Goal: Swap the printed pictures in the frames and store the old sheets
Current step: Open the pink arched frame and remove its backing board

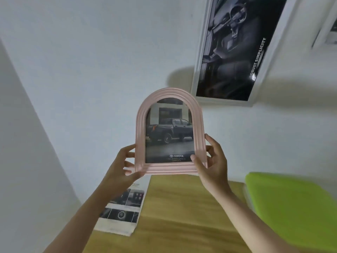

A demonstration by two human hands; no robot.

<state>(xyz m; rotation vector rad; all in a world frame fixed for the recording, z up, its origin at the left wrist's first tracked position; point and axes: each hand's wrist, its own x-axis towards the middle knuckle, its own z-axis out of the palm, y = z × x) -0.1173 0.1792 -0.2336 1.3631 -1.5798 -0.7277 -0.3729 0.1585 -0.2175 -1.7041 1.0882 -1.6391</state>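
Note:
I hold a pink arched picture frame (170, 132) upright in front of the wall, above the table's far edge. It shows a print of a dark pickup truck. My left hand (122, 166) grips its lower left corner, and my right hand (212, 161) grips its lower right side with the thumb on the front. A printed sheet (122, 207) with car interior pictures lies on the wooden table below my left forearm.
A white frame (262, 70) with a dark car-interior print hangs on the wall at the upper right. Part of another white frame (328, 30) shows at the right edge. A bright green box (295, 207) sits on the wooden table (182, 216) at the right.

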